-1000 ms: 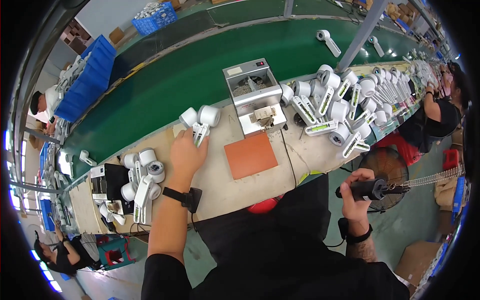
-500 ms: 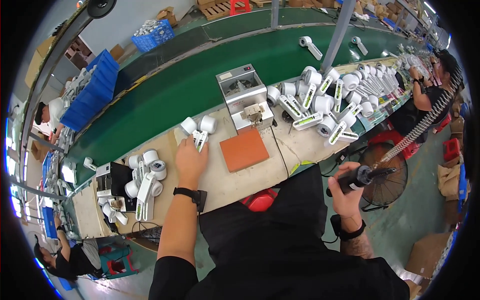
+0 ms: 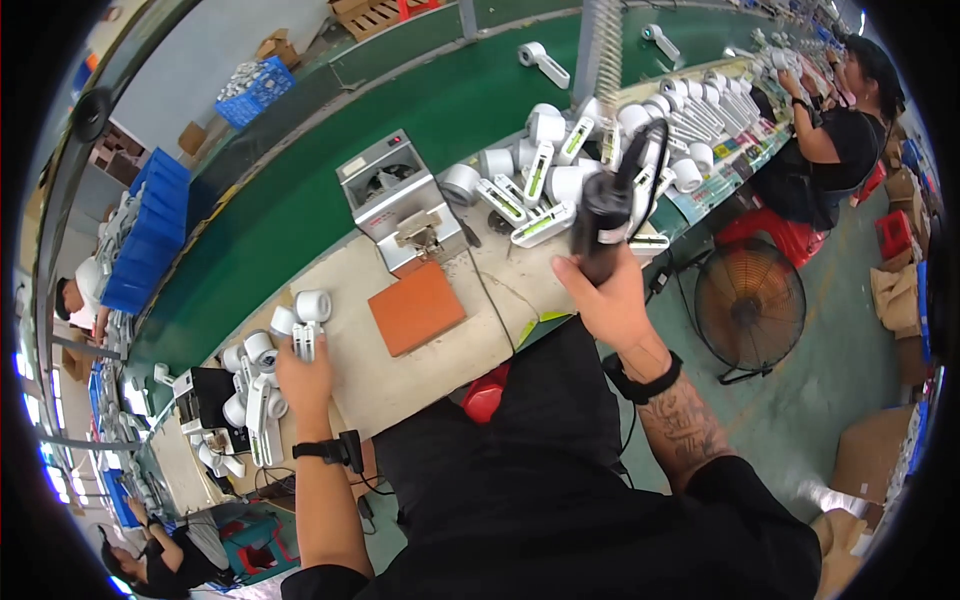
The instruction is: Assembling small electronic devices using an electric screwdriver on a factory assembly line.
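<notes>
Two white round-headed handheld devices [image 3: 313, 306] held side by side under left fingers [image 3: 292, 360], heads beyond fingertips. Black cylindrical power driver [image 3: 605, 212] gripped at near end by right fingers [image 3: 628, 270].

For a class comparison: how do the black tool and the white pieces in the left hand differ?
The black tool is roughly cylindrical; the white pieces have round heads. The tool is one item; at least two pieces show. The tool is in the right hand, the pieces in the left hand. Both are hand-held.
</notes>
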A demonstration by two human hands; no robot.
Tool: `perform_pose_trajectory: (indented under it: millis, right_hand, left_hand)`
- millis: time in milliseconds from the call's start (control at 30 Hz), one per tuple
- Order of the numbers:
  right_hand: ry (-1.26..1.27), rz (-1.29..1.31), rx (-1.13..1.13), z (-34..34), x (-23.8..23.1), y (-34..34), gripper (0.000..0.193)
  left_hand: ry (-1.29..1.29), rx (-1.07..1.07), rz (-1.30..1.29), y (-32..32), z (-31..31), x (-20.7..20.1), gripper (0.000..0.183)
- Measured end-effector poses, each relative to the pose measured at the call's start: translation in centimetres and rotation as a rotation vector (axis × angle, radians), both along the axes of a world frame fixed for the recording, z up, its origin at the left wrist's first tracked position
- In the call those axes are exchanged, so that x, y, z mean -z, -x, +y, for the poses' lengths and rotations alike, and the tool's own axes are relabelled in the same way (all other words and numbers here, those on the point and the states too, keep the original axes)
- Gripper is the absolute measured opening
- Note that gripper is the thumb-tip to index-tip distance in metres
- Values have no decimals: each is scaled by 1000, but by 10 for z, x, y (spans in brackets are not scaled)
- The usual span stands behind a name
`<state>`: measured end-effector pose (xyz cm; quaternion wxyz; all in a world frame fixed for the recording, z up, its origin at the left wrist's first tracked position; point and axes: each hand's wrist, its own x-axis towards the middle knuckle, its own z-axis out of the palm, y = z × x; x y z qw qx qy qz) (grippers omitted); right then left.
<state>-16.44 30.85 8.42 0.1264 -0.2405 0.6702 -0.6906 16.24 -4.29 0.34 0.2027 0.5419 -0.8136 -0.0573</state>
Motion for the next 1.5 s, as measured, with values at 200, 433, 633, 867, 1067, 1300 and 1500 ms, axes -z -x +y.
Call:
perform_pose_trajectory:
  millis: [200, 433, 633, 867, 1067, 1300, 1500]
  right_hand:
    - [-109, -69, -158, -26, 2, 37, 49]
    - [-145, -13, -180, -62, -12, 46, 51]
    - [-297, 279, -173, -63, 4, 56, 55]
    - [-380, 806, -223, -103, 32, 54, 34]
    - [-887, 1251, 176, -174, 91, 53, 17]
    - [-537, 1191, -51, -146, 64, -12, 23]
    - [-658, 1285, -74, -181, 97, -48, 23]
  left_hand:
    - [126, 374, 98, 55, 63, -36, 70]
    - [-168, 819, -115, 143, 75, -48, 98]
    - [-106, 812, -105, 124, 68, -40, 97]
    - [-71, 553, -144, 22, 52, -54, 93]
    - [-55, 459, -97, -24, 41, -33, 82]
    - [-85, 471, 1, -66, 26, -26, 77]
    - [-141, 508, 51, -89, 32, -22, 73]
